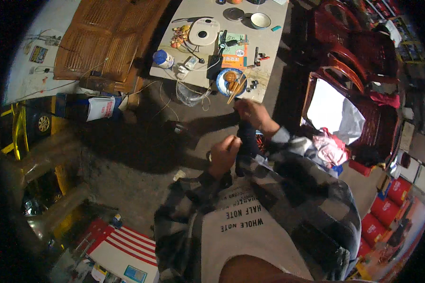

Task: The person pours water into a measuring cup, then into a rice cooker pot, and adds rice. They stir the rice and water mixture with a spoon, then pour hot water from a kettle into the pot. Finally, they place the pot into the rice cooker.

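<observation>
My right hand [253, 112] is stretched towards the table's near corner, its fingers close to a blue-rimmed plate [220, 82] that holds round brown food pieces [230, 76]. A pair of wooden chopsticks [238, 87] lies across this plate. Whether the fingers grip anything is not clear. Nearer my body, my left hand [225, 154] is raised with its fingers curled; what is inside them, if anything, cannot be made out. Beyond the plate, a green and orange booklet [235, 53] lies under black tools or cables.
On the light table [202, 80] stand a white rounded appliance [204, 32], a bowl [260, 21], a blue-lidded container [163, 59] and a knife [189, 19]. A clear plastic bag [190, 94] hangs at the edge. A wooden bench [109, 32] stands left, dark red wooden seats [379, 120] right.
</observation>
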`<action>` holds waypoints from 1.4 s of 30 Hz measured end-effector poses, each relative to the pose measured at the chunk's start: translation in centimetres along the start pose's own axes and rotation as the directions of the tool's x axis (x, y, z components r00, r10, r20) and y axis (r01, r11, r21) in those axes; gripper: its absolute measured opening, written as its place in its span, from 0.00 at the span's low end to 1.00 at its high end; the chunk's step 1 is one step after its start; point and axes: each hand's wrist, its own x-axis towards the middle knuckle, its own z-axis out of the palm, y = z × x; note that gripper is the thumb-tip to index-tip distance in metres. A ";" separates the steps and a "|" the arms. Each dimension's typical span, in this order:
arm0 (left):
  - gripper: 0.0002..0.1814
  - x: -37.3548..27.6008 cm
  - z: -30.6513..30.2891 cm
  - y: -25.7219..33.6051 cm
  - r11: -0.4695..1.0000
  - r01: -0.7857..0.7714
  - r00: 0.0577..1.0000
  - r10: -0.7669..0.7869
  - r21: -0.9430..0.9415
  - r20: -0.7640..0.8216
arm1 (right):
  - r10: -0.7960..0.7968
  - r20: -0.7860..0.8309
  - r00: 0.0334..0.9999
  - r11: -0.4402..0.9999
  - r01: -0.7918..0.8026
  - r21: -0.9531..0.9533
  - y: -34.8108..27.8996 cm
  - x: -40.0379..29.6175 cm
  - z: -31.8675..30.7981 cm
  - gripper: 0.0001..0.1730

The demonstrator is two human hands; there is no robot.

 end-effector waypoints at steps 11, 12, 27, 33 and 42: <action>0.08 22.5 8.0 -8.7 0.909 0.416 0.874 -0.389 0.033 -0.289 | -0.700 0.221 0.679 0.024 0.332 -0.943 -10.3 41.4 -10.4 0.18; 0.08 23.5 8.5 -9.6 0.905 0.415 0.877 -0.370 0.094 -0.308 | -0.655 0.248 0.714 -0.015 0.316 -0.949 -10.5 43.5 -10.8 0.22; 0.19 37.6 12.8 -21.7 0.859 0.177 0.958 -0.038 0.481 -0.285 | -0.606 0.072 0.792 0.378 0.367 -0.850 -17.8 46.5 -20.7 0.08; 0.32 41.8 11.6 -21.2 0.704 0.304 0.944 -0.132 0.642 -0.302 | -0.522 -0.087 0.849 0.432 0.175 -0.885 -18.2 50.3 -22.8 0.12; 0.47 47.5 10.7 -24.3 0.435 0.394 0.912 -0.295 0.810 -0.285 | -0.592 -0.231 0.772 0.317 -0.040 -0.948 -7.8 45.8 -17.4 0.32</action>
